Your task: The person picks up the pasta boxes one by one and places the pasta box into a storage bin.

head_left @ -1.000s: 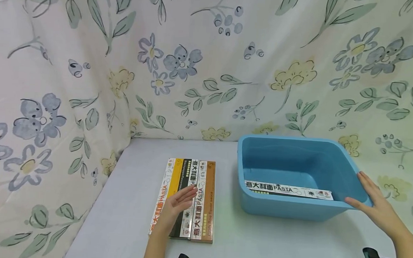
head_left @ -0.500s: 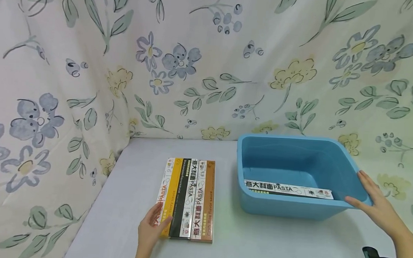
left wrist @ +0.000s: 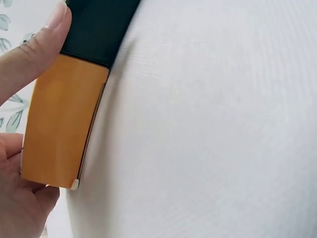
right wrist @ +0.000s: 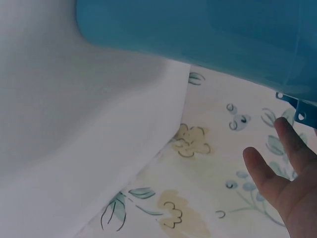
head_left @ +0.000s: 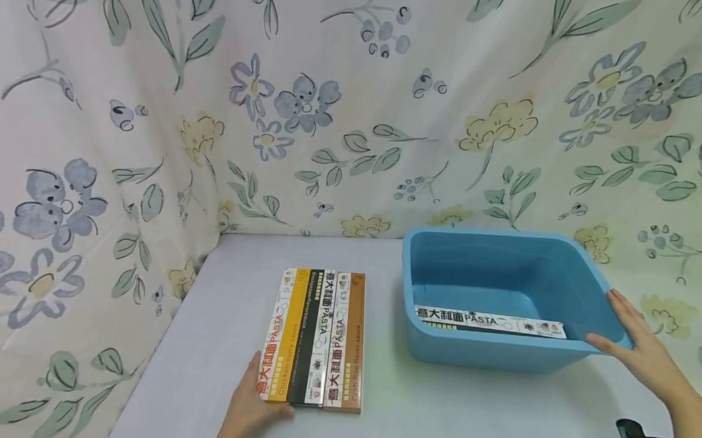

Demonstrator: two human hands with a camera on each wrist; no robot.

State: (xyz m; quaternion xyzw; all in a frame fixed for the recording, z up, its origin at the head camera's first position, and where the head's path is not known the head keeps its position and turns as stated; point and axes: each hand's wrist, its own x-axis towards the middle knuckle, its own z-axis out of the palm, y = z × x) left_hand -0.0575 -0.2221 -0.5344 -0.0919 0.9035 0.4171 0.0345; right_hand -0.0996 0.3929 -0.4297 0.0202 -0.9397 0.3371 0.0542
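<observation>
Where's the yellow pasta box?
In the head view, the yellow pasta box lies left of the black box on the table, with the left hand at its near end.

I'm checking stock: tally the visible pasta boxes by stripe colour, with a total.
Yellow: 1 (left box)
Black: 2 (middle box, bin box)
Brown: 1 (right box)
Total: 4

Left hand (head_left: 249,402) round yellow box (head_left: 288,348), near end; right hand (head_left: 638,355) on blue bin (head_left: 487,352).
</observation>
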